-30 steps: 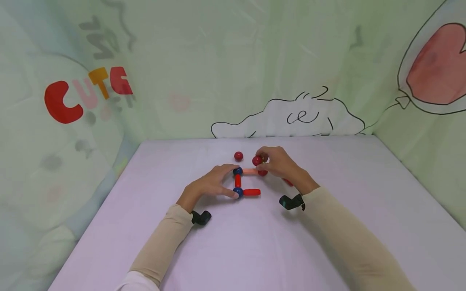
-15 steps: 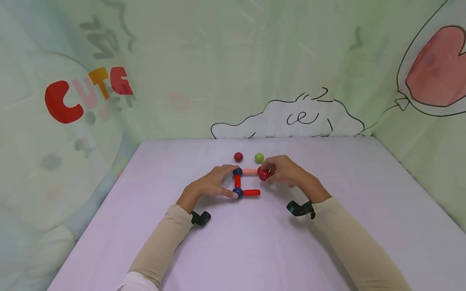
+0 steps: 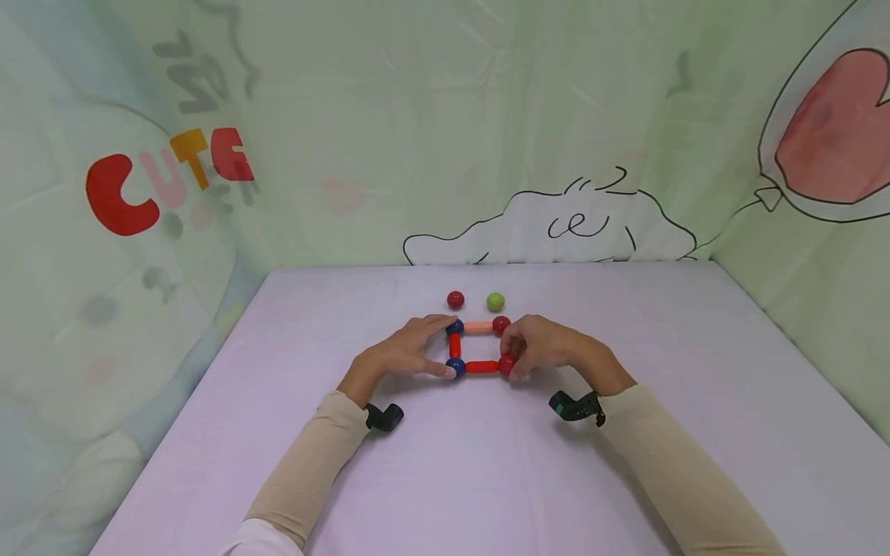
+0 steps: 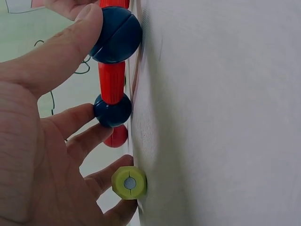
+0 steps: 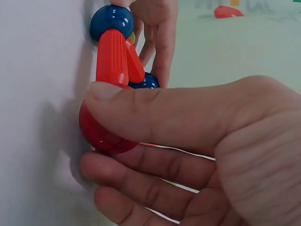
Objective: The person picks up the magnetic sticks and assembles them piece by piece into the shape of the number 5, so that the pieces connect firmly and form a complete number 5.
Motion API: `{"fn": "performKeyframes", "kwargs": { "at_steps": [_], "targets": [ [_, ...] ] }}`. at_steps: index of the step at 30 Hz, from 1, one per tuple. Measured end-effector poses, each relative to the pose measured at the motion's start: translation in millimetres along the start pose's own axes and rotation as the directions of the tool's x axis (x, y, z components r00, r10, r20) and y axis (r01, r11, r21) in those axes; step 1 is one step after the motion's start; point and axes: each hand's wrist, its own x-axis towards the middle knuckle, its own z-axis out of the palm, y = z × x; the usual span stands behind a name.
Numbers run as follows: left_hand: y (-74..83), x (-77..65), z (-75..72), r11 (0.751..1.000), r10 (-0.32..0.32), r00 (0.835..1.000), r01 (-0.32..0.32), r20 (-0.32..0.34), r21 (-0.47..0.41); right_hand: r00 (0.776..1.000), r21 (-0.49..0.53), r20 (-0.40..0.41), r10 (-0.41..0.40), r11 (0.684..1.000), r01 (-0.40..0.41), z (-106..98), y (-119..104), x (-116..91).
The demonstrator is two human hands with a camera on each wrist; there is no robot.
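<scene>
My left hand [image 3: 405, 349] holds two blue balls of a magnetic rod-and-ball frame, its thumb on the near blue ball [image 4: 116, 35] and fingers on the far blue ball [image 4: 113, 110]. A red rod [image 3: 455, 346] joins them. From the far corner a pink rod [image 3: 477, 327] runs to a red ball [image 3: 501, 324]. My right hand [image 3: 545, 342] pinches another red ball [image 5: 106, 132] between thumb and fingers, against the end of the near red rod [image 3: 481, 367]. Beside my left hand's outer fingers lies a yellow-green rod [image 4: 129, 182], end on.
Behind the frame, a loose red ball [image 3: 455, 300] and a green ball [image 3: 495, 301] sit on the pale table [image 3: 445, 479]. A printed cloth backdrop [image 3: 334, 139] rises at the table's back and sides.
My right hand has brought the red ball from beyond the frame toward me, to the near red rod's free end. The green ball has come into sight. My left hand has stayed put.
</scene>
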Motion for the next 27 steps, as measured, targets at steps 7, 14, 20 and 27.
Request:
{"fn": "performKeyframes", "kwargs": {
  "at_steps": [7,14,20,27],
  "targets": [
    [2.8,-0.1,0.9,1.000,-0.010,1.000,0.010,0.005,0.010,1.000,0.035,-0.021,0.020,0.999,-0.019,-0.9,1.1,-6.0],
    [1.0,-1.5,1.5,1.000,0.019,1.000,-0.019,0.001,0.008,0.988,0.107,-0.152,0.011,0.994,0.006,3.7,7.8,-18.2],
    [1.2,-2.8,0.8,1.000,0.010,1.000,-0.010,-0.004,-0.006,0.933,0.032,-0.357,0.042,0.999,-0.033,3.9,14.1,-25.0],
    [2.0,-1.0,2.4,1.000,-0.016,1.000,0.016,0.000,-0.015,0.868,-0.007,-0.483,0.119,0.990,-0.139,4.1,25.0,-31.4]
  ]
}}
